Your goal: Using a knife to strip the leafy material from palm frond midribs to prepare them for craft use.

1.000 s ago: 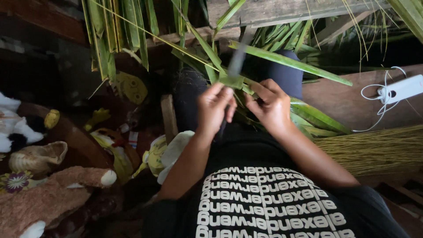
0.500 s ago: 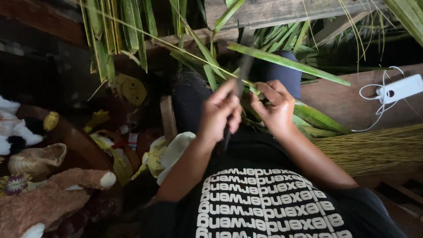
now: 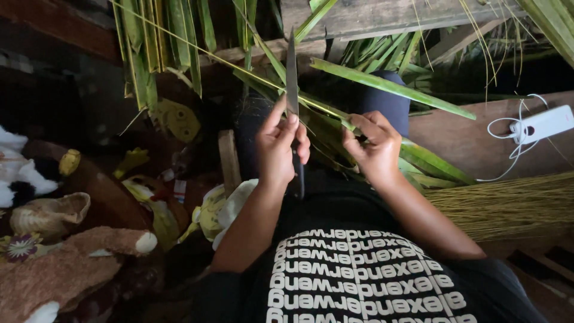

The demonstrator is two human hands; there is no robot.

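Over the last second your left hand (image 3: 280,145) has swung the knife (image 3: 292,75) up from a blurred slant across the leaf to a clear upright stance, blade tip at 12 o'clock, dark handle showing below the fist at 6. Its fingers are closed around the handle, thumb along the blade's base. That suggests one stripping stroke is finished and the blade is clear of the leaf.

At 3 o'clock from the knife, your right hand (image 3: 373,145) has barely moved: its fingers pinch the palm leaf (image 3: 388,84), which runs from the blade's foot out toward 2 o'clock over your lap.

Around you, soft toys (image 3: 54,239) lie at 8 o'clock. More green fronds (image 3: 161,42) hang at 11 o'clock. A bundle of stripped midribs (image 3: 508,203) rests at 4 o'clock on a wooden board (image 3: 466,137), with a white charger (image 3: 547,121) and cable at 2 o'clock.
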